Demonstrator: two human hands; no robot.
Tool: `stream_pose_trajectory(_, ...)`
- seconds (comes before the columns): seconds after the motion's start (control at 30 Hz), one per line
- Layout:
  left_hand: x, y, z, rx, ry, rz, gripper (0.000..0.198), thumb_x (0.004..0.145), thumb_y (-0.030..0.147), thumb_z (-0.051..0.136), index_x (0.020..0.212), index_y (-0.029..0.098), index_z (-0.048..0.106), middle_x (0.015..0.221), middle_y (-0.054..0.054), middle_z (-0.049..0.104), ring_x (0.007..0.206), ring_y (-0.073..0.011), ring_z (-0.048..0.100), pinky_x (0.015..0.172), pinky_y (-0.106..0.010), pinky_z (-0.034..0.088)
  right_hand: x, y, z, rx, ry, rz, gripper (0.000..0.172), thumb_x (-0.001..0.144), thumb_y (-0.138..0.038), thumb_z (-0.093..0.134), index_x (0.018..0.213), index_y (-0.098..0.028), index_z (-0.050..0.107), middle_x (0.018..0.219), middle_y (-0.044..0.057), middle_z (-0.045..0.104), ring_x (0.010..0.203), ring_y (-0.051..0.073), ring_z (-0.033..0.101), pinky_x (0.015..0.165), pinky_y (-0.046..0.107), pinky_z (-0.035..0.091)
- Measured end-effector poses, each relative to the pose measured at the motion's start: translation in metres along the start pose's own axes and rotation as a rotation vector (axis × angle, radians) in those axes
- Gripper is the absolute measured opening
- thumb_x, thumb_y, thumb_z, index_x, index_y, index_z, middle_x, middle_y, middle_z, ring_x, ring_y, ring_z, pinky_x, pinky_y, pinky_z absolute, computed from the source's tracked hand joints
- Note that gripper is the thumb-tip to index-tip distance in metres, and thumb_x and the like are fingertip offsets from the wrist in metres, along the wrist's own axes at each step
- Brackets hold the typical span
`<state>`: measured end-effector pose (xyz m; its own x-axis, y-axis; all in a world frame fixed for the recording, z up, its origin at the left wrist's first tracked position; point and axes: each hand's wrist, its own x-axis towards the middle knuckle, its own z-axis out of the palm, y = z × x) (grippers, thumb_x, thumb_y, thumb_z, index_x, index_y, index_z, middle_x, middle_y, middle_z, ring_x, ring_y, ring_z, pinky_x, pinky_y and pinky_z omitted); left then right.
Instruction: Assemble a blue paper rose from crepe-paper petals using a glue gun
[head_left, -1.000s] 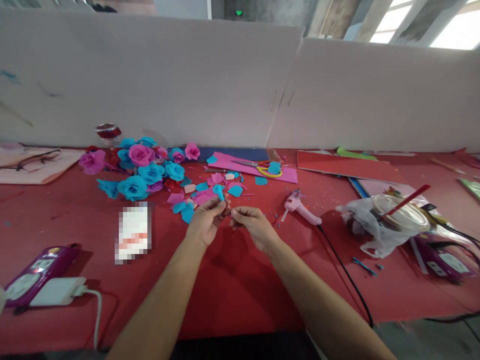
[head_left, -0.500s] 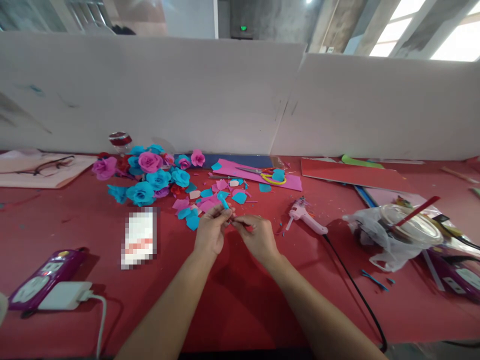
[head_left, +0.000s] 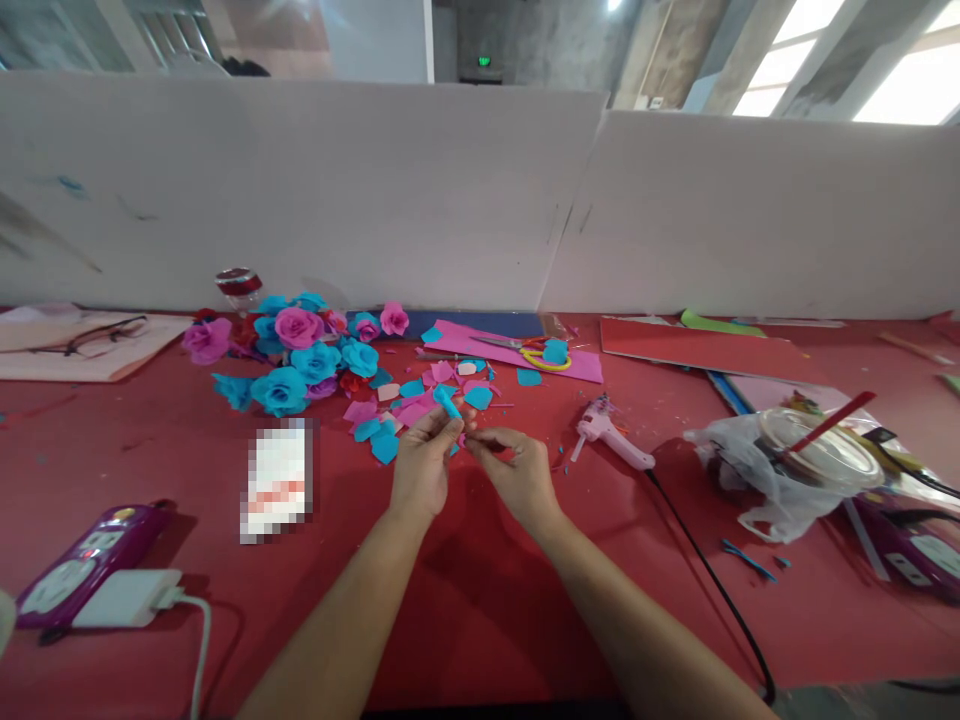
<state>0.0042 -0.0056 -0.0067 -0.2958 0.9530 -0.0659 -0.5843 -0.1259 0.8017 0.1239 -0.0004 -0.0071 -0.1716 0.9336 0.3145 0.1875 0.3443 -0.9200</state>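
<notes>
My left hand (head_left: 421, 460) is closed around a small roll of blue paper (head_left: 447, 402), which sticks up between thumb and fingers. Close beside it, my right hand (head_left: 517, 470) pinches at the roll's lower end, where a tiny bit of pink shows at the fingertips. What that pinch holds is too small to make out. Just beyond my hands lie loose blue petals (head_left: 385, 446) and pink paper pieces (head_left: 416, 408). To the right rests a pink glue gun (head_left: 616, 440) with a black cord.
Blue, pink and red paper flowers (head_left: 315, 360) are heaped at the back left. Yellow-handled scissors (head_left: 546, 361) lie on a pink sheet (head_left: 465, 338). A lidded cup (head_left: 821, 455) in a plastic bag stands right. At the left is a purple power strip (head_left: 94, 555).
The blue roll has tilted slightly in my left hand, and a pink bit now shows at my right fingertips. Both hands stay in nearly the same place.
</notes>
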Motion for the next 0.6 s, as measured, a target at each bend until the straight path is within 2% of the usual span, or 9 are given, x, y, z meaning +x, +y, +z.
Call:
stream_pose_trajectory(0.1,0.0031,0.0036,-0.0018,-0.051,-0.063,-0.097,0.026,0.062,0.026,0.079,0.086,0.019,0.072,0.083,-0.004,0.074,0.071,-0.0137,0.067,0.069,-0.025,0.049,0.0007,0.0011,-0.0011,0.022,0.002,0.012,0.013,0.079,-0.025,0.063,0.083,-0.024,0.075,0.082,0.002,0.075,0.071,0.019,0.065,0.069,0.029,0.049)
stream_pose_trajectory(0.17,0.004,0.0044,-0.003,-0.026,-0.077,-0.114,0.028,0.059,0.023,0.08,0.085,0.017,0.073,0.083,-0.005,0.074,0.072,-0.0142,0.067,0.07,-0.025,0.049,0.001,0.0023,-0.0017,0.028,-0.006,0.029,0.014,0.079,-0.026,0.063,0.085,-0.023,0.075,0.082,0.002,0.075,0.071,0.019,0.066,0.068,0.028,0.049)
stream_pose_trajectory(0.27,0.0034,0.0034,-0.0044,0.066,-0.055,-0.067,0.026,0.056,0.018,0.081,0.081,0.016,0.073,0.08,-0.004,0.074,0.074,-0.0142,0.068,0.073,-0.024,0.049,0.0004,0.0039,-0.0014,0.015,-0.016,0.036,0.014,0.078,-0.028,0.064,0.085,-0.022,0.076,0.082,0.002,0.075,0.071,0.018,0.066,0.067,0.027,0.049)
stream_pose_trajectory(0.6,0.0016,-0.0021,-0.006,0.189,-0.063,0.066,0.022,0.062,0.018,0.075,0.084,0.018,0.073,0.08,-0.004,0.074,0.076,-0.0158,0.068,0.078,-0.029,0.051,-0.0005,0.0072,-0.0001,0.019,-0.015,0.032,0.012,0.076,-0.026,0.066,0.082,-0.024,0.077,0.08,0.001,0.075,0.07,0.018,0.067,0.066,0.026,0.049)
